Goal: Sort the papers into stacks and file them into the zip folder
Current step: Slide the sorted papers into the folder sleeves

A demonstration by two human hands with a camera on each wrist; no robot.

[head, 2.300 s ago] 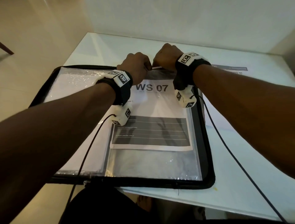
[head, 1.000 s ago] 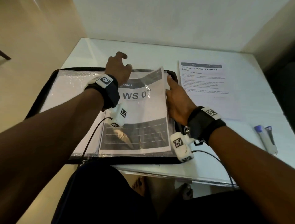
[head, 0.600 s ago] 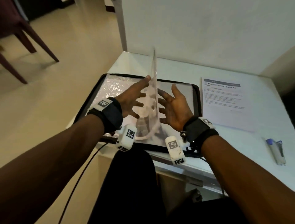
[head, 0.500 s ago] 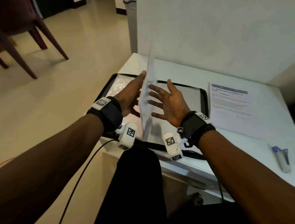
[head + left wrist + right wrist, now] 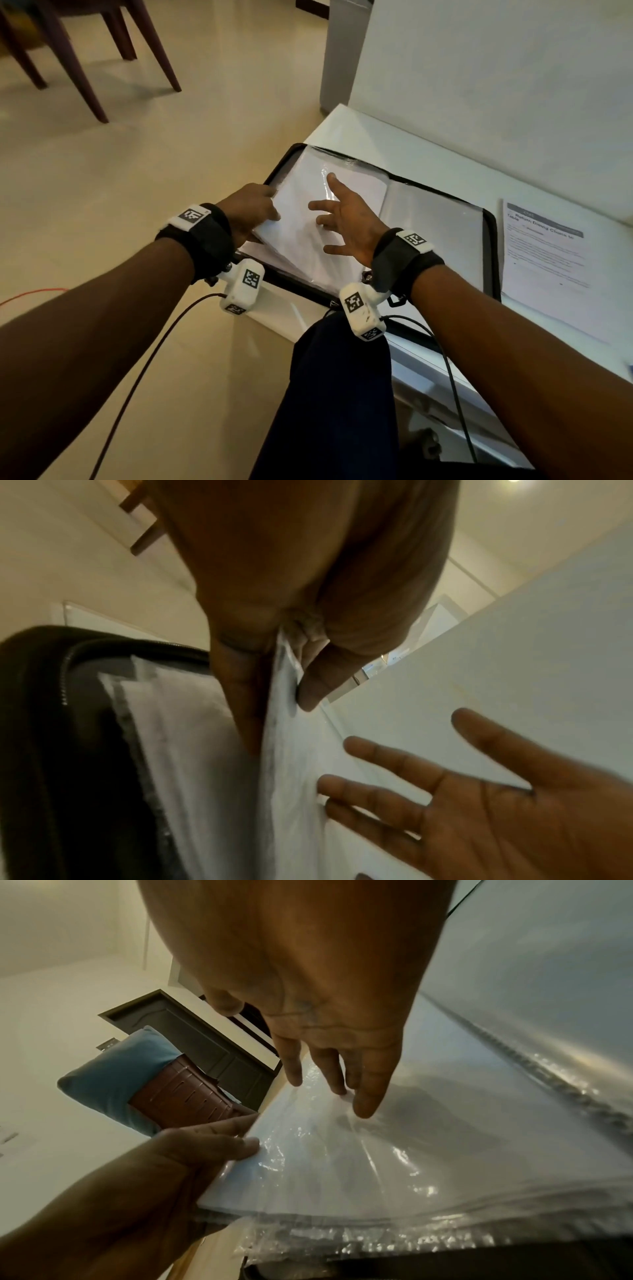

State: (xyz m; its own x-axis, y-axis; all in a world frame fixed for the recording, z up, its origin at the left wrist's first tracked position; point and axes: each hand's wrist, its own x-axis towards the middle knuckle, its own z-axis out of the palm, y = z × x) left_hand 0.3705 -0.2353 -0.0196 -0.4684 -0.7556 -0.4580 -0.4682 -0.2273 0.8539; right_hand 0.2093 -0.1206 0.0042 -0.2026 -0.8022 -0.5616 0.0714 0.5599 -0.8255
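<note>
A black zip folder [image 5: 490, 240] lies open on the white table [image 5: 394, 144]. A clear plastic sleeve [image 5: 301, 212] with a white sheet inside is turned over onto the folder's left half. My left hand [image 5: 253, 212] pinches the sleeve's left edge [image 5: 284, 685], thumb on top and fingers beneath. My right hand [image 5: 342, 219] presses flat on the sleeve with spread fingers [image 5: 363, 1096]. More filed sleeves [image 5: 178, 723] lie under it. The folder's right half shows a bare sleeve [image 5: 435, 233]. A loose printed sheet [image 5: 548, 260] lies on the table right of the folder.
The folder sits at the table's left front corner, close to the edge. Dark wooden chair legs [image 5: 82, 61] stand on the tiled floor at the far left. A white wall [image 5: 496, 68] rises behind the table. Cables [image 5: 144, 370] hang from both wrists.
The sleeve that stood upright between my hands has swung over to the left and now lies nearly flat on the folder's left half. My left hand has taken hold of its edge.
</note>
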